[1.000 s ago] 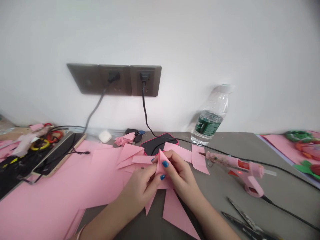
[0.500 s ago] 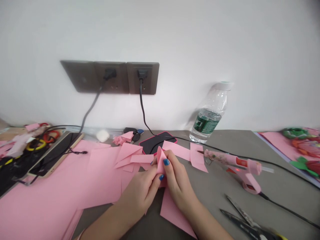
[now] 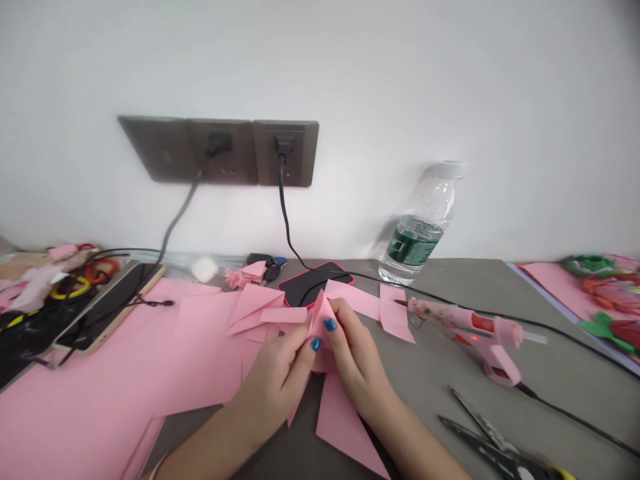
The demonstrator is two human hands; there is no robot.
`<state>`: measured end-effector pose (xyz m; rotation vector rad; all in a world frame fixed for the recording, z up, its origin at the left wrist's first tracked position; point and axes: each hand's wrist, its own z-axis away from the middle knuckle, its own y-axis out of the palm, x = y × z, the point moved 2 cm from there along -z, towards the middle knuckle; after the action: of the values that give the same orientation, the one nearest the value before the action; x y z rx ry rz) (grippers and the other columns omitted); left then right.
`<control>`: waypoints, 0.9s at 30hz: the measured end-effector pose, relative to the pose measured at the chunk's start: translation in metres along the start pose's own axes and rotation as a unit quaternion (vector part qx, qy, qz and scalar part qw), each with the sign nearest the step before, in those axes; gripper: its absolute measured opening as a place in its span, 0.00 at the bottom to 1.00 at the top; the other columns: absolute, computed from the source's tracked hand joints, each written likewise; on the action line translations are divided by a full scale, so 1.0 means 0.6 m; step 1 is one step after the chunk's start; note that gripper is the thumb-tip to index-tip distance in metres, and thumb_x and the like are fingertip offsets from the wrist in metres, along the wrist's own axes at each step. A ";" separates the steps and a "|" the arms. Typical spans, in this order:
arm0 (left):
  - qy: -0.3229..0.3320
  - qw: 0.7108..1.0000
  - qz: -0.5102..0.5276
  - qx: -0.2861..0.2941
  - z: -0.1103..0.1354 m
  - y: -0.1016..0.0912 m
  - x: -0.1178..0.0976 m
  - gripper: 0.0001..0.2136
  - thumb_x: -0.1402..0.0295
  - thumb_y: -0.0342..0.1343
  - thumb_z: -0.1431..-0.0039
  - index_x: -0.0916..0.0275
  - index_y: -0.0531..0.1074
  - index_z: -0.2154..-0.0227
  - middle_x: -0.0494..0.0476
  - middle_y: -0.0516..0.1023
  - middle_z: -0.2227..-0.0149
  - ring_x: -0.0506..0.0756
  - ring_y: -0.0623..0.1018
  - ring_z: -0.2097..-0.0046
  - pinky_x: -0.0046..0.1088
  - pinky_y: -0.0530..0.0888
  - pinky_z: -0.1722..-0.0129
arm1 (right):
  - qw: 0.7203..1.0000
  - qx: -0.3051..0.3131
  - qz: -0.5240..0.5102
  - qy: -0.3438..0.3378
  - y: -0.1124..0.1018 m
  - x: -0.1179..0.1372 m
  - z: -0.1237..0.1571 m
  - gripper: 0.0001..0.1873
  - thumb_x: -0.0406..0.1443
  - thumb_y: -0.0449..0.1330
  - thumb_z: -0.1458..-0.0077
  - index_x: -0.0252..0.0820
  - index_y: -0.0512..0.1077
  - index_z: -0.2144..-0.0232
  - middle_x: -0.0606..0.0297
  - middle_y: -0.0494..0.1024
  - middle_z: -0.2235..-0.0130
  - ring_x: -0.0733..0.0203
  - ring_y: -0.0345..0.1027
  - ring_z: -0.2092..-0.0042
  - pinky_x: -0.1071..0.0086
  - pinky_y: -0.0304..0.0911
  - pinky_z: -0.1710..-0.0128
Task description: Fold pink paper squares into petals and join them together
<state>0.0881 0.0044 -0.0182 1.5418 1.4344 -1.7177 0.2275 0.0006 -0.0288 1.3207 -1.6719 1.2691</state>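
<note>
Between my two hands, over the middle of the grey table, a small piece of pink paper stands folded to a point. My left hand pinches its lower left side, thumb on the near face. My right hand grips its right side, the thumb pressed on the paper. Most of the other fingers are hidden behind it. Below the hands lies a pink paper strip. Folded pink pieces rest just left of the hands, and a phone with a pink case lies behind them.
Large pink sheets cover the left side, beside another phone. To the right are a pink glue gun with its cord, open scissors, pink cut pieces and a water bottle. Cables run from the wall sockets.
My thumbs have shifted slightly left and the folded paper has turned a little, showing more of its near face. Both hands keep their grip on it.
</note>
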 end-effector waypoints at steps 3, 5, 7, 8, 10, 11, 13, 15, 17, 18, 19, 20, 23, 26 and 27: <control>0.004 1.000 0.002 0.006 0.000 -0.001 0.001 0.14 0.66 0.42 0.29 0.59 0.57 0.74 0.46 0.62 0.78 0.49 0.65 0.77 0.26 0.56 0.77 | 1.000 -0.002 0.011 0.006 0.001 0.001 0.001 0.13 0.42 0.44 0.29 0.45 0.64 0.63 0.68 0.68 0.69 0.61 0.62 0.70 0.68 0.58 0.69; 0.003 1.000 0.003 0.015 0.000 -0.001 0.001 0.14 0.65 0.41 0.28 0.59 0.58 0.73 0.46 0.63 0.78 0.50 0.65 0.77 0.26 0.56 0.77 | 1.000 -0.007 0.027 0.009 0.002 0.003 0.001 0.13 0.42 0.44 0.29 0.45 0.63 0.64 0.68 0.68 0.69 0.60 0.61 0.70 0.68 0.57 0.70; 0.001 1.000 0.002 0.021 0.001 -0.001 0.001 0.14 0.65 0.40 0.28 0.59 0.60 0.72 0.47 0.64 0.77 0.50 0.66 0.76 0.27 0.57 0.76 | 0.999 -0.013 0.042 0.010 0.003 0.005 0.001 0.14 0.41 0.43 0.29 0.45 0.63 0.63 0.67 0.68 0.69 0.60 0.61 0.70 0.68 0.58 0.69; 0.000 1.000 0.000 0.025 0.001 -0.001 0.000 0.14 0.65 0.39 0.28 0.60 0.62 0.71 0.48 0.65 0.77 0.51 0.66 0.76 0.27 0.58 0.76 | 0.999 -0.015 0.047 0.010 0.004 0.006 0.002 0.14 0.41 0.43 0.29 0.45 0.63 0.63 0.66 0.69 0.69 0.59 0.61 0.69 0.67 0.58 0.69; 0.003 1.000 -0.006 0.030 0.002 0.000 -0.001 0.14 0.65 0.39 0.28 0.60 0.64 0.69 0.48 0.65 0.77 0.51 0.66 0.76 0.27 0.58 0.75 | 0.998 -0.019 0.056 0.011 0.005 0.008 0.002 0.14 0.41 0.42 0.29 0.45 0.64 0.63 0.65 0.69 0.68 0.58 0.62 0.68 0.67 0.58 0.68; 0.006 0.999 -0.008 0.032 0.002 0.000 -0.001 0.14 0.65 0.39 0.28 0.60 0.64 0.69 0.48 0.65 0.77 0.51 0.66 0.76 0.28 0.58 0.75 | 0.998 -0.021 0.059 0.011 0.006 0.009 0.002 0.14 0.41 0.42 0.29 0.45 0.63 0.63 0.64 0.69 0.67 0.58 0.62 0.68 0.66 0.58 0.68; 0.011 0.999 -0.011 0.034 0.003 0.001 -0.002 0.14 0.65 0.39 0.28 0.60 0.64 0.69 0.48 0.65 0.77 0.51 0.66 0.76 0.28 0.58 0.75 | 0.998 -0.025 0.063 0.013 0.006 0.009 0.002 0.15 0.41 0.42 0.29 0.45 0.63 0.65 0.64 0.69 0.68 0.58 0.61 0.68 0.66 0.57 0.68; 0.014 0.999 -0.012 0.032 0.004 0.001 -0.002 0.14 0.65 0.39 0.28 0.60 0.63 0.69 0.48 0.64 0.77 0.51 0.66 0.76 0.28 0.58 0.75 | 0.997 -0.028 0.065 0.016 0.007 0.010 0.003 0.15 0.41 0.42 0.29 0.45 0.62 0.65 0.64 0.69 0.68 0.58 0.61 0.68 0.66 0.57 0.68; 0.015 0.999 -0.015 0.027 0.004 0.000 -0.002 0.14 0.66 0.39 0.28 0.60 0.62 0.71 0.48 0.64 0.78 0.51 0.66 0.76 0.27 0.57 0.76 | 0.998 -0.027 0.062 0.017 0.007 0.010 0.003 0.15 0.41 0.42 0.29 0.45 0.63 0.64 0.64 0.69 0.67 0.57 0.61 0.67 0.66 0.57 0.67; 0.017 0.999 -0.017 0.021 0.004 0.000 -0.002 0.15 0.66 0.39 0.28 0.59 0.60 0.72 0.47 0.63 0.78 0.51 0.65 0.77 0.27 0.57 0.76 | 0.998 -0.026 0.056 0.016 0.007 0.010 0.003 0.14 0.41 0.42 0.29 0.45 0.63 0.64 0.63 0.69 0.67 0.57 0.61 0.67 0.66 0.57 0.67; 0.018 1.000 -0.020 0.014 0.003 -0.001 -0.002 0.15 0.67 0.39 0.28 0.59 0.59 0.73 0.47 0.62 0.78 0.50 0.65 0.77 0.27 0.57 0.76 | 0.999 -0.023 0.045 0.014 0.007 0.010 0.002 0.14 0.41 0.42 0.29 0.45 0.63 0.63 0.63 0.69 0.66 0.57 0.62 0.67 0.66 0.58 0.67; 0.018 1.000 -0.021 0.007 0.003 -0.002 -0.003 0.15 0.67 0.39 0.29 0.59 0.58 0.74 0.47 0.62 0.79 0.50 0.65 0.77 0.27 0.56 0.76 | 0.999 -0.019 0.030 0.013 0.008 0.010 0.002 0.14 0.42 0.42 0.29 0.45 0.63 0.63 0.64 0.69 0.67 0.57 0.62 0.67 0.66 0.58 0.67; 0.009 1.000 -0.018 -0.016 0.001 -0.004 -0.004 0.16 0.67 0.41 0.30 0.58 0.56 0.76 0.46 0.59 0.80 0.50 0.63 0.78 0.27 0.55 0.78 | 1.000 -0.007 -0.023 0.010 0.007 0.010 0.001 0.14 0.42 0.43 0.29 0.45 0.64 0.62 0.65 0.68 0.68 0.58 0.63 0.67 0.66 0.60 0.66; 0.004 0.999 -0.018 -0.032 0.000 -0.006 -0.006 0.16 0.67 0.43 0.30 0.58 0.57 0.77 0.46 0.58 0.80 0.50 0.62 0.79 0.27 0.54 0.79 | 0.999 -0.006 -0.048 0.012 0.005 0.009 0.001 0.14 0.42 0.44 0.29 0.45 0.65 0.61 0.66 0.68 0.68 0.58 0.64 0.67 0.67 0.62 0.66; 0.006 0.999 -0.021 -0.036 0.000 -0.007 -0.007 0.16 0.67 0.44 0.31 0.58 0.57 0.78 0.46 0.58 0.80 0.50 0.61 0.78 0.27 0.54 0.79 | 0.999 -0.005 -0.051 0.013 0.005 0.009 0.001 0.14 0.42 0.44 0.29 0.45 0.65 0.61 0.65 0.68 0.67 0.58 0.64 0.67 0.67 0.62 0.65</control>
<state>0.0860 0.0047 -0.0127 1.4956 1.5277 -1.6645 0.2231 -0.0014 -0.0249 1.3592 -1.5712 1.2128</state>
